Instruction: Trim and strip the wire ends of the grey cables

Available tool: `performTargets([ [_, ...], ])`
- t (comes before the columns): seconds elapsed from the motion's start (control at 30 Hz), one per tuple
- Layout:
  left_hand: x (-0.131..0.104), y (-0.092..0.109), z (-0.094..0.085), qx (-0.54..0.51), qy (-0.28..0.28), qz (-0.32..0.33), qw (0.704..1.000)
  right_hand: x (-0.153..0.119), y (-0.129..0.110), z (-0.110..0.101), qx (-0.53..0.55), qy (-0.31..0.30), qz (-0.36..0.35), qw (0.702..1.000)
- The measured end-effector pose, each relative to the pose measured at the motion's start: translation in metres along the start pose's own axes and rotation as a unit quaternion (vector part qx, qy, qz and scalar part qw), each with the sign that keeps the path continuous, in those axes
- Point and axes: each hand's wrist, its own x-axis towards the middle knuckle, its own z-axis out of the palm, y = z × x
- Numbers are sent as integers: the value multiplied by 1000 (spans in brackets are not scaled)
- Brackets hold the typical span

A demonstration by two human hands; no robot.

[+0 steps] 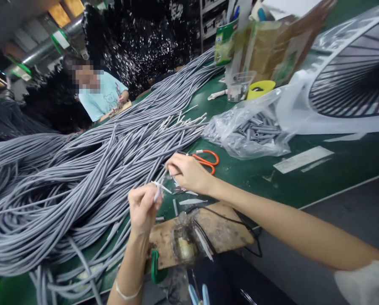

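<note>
My left hand [145, 205] is closed, fingers pinched together on a thin whitish strip or wire end [158, 192] at the middle of the view. Just to its right and slightly farther off, my right hand [184, 171] is also closed, its fingertips on something too small to make out. The two hands are apart. Grey cables [119, 148] lie in a large pile left of and beyond them. Beside my right hand rest orange-handled scissors [213, 157]. White scraps and short grey tubing [175, 207] lie below the hands on the green table [249, 178].
A stained wooden board [227, 231] with a green clamp [158, 267] sits at the near edge. A plastic bag of grey tubes [255, 129], a yellow tape roll [261, 90], a clear cup [239, 87] and a white fan [325, 114] stand to the right. A person [102, 95] sits beyond the cables.
</note>
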Motion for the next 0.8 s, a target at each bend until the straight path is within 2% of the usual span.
performTargets([
  [0.07, 1, 4, -1, -16, -8, 47, 999, 6, 8, -9, -16, 39, 71, 997],
  [0.13, 3, 5, -3, -39, -4, 52, 998, 9, 10, -17, 18, 73, 96, 993],
  [0.27, 5, -2, -8, -59, -4, 21, 998, 3, -10, -21, 158, 145, 75, 974],
  [0.33, 6, -5, -10, -59, 2, 16, 998, -4, -24, -20, 163, 161, 32, 973],
  [0.4, 6, -5, -9, -63, 8, 14, 998, -11, -34, -17, 142, 153, -47, 977],
  [0.53, 6, -3, -4, -79, 3, 1, 997, -20, -39, -6, 137, 78, -191, 969],
  [0.6, 5, -3, -2, -80, 4, -18, 997, -23, -36, 2, 144, 50, -216, 965],
  [0.7, 4, -7, -2, -53, -4, -43, 998, -25, -34, 10, 139, 40, -208, 967],
  [0.8, 6, -9, -8, 17, -39, -24, 999, -27, -35, 9, 152, 8, -197, 968],
])
